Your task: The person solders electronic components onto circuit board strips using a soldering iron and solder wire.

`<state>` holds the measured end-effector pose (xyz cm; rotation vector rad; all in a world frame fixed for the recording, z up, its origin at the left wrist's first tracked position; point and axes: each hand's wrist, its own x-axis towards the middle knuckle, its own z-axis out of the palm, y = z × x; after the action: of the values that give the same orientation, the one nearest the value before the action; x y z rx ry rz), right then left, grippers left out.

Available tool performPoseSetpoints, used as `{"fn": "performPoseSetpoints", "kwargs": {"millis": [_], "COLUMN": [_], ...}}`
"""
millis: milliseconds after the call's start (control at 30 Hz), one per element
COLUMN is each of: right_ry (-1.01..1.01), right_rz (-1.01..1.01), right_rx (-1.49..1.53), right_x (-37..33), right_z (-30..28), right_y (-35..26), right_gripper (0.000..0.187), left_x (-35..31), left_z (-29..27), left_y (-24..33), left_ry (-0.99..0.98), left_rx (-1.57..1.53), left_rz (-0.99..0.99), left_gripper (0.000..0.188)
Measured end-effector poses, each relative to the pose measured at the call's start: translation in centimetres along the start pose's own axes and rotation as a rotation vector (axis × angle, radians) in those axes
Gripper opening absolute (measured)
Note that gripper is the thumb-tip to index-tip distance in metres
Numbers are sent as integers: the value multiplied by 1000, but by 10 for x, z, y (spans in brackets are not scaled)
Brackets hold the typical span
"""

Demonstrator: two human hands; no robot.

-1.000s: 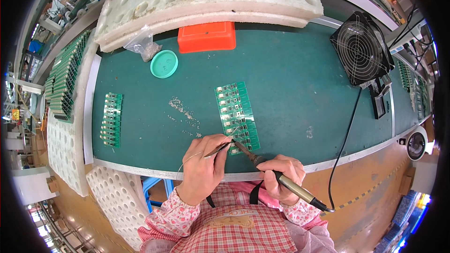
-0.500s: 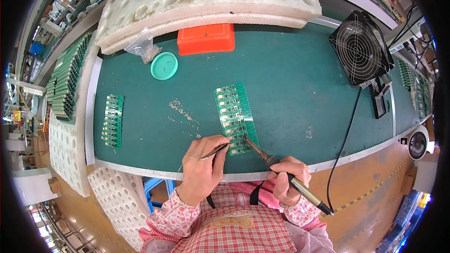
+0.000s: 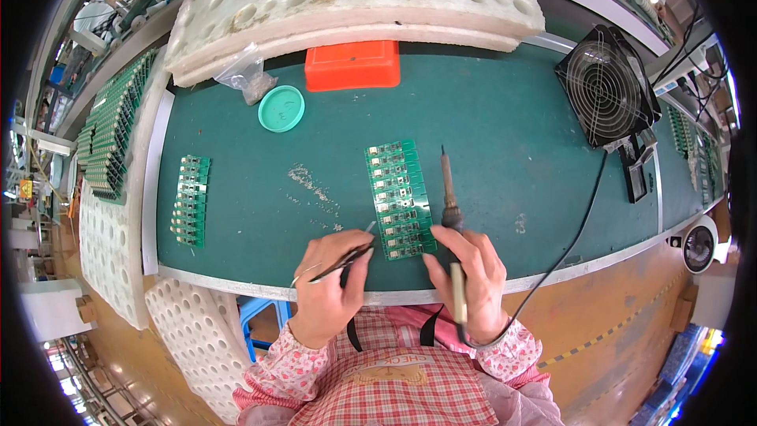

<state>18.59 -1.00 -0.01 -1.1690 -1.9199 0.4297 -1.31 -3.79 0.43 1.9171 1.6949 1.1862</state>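
Currently your left hand (image 3: 327,285) grips black tweezers (image 3: 341,263) just left of the green circuit-board panel (image 3: 400,201), which lies on the teal bench (image 3: 505,150). Your right hand (image 3: 479,278) holds the soldering iron (image 3: 448,181), tip pointing away from you; fingertips (image 3: 439,233) at the panel's right edge, contact unclear.

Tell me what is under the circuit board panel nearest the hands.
The circuit board panel lies on the green tabletop, which shows around most of its edges. Whatever is directly beneath is covered from view.
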Motion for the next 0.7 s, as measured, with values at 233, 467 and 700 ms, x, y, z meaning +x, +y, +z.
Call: {"fn": "performPoseSetpoints", "kwargs": {"millis": [233,467,700], "right_ry": [-134,-80,-49], "right_rz": [30,13,43], "right_rx": [-89,-61,-92], "right_x": [19,17,-1], "right_z": [11,6,-5], "right_y": [-3,4,6], "right_gripper": [56,53,46], "left_x": [-14,-18,-8], "left_z": [-17,-16,-15], "left_y": [-15,-16,-21], "left_ry": [68,98,90], "left_rx": [15,-7,80], "left_rz": [-130,-206,-123], "left_gripper": [15,14,11]}}
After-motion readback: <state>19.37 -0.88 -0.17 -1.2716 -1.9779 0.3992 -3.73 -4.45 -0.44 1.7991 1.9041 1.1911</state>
